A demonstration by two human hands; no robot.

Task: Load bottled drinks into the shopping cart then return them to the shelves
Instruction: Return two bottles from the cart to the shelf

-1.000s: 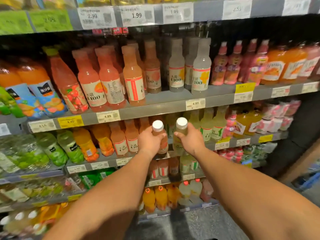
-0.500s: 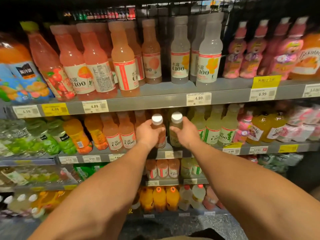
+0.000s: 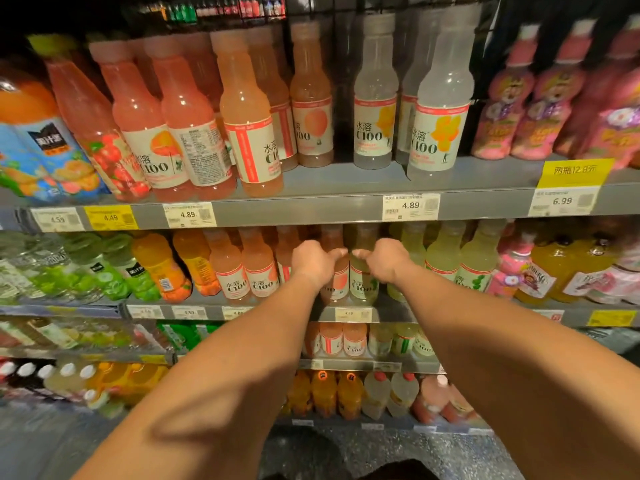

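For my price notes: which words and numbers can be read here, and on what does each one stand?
"水溶 C100": label of clear bottle, upper shelf.
"4.89": price tag.
"4.89": price tag.
"6.99": price tag.
"两瓶12.8元": yellow tag.
"4.49": yellow tag.
Lower-shelf tags: too blurred.

Shop — drink shelves (image 3: 346, 206), price tags (image 3: 410, 206)
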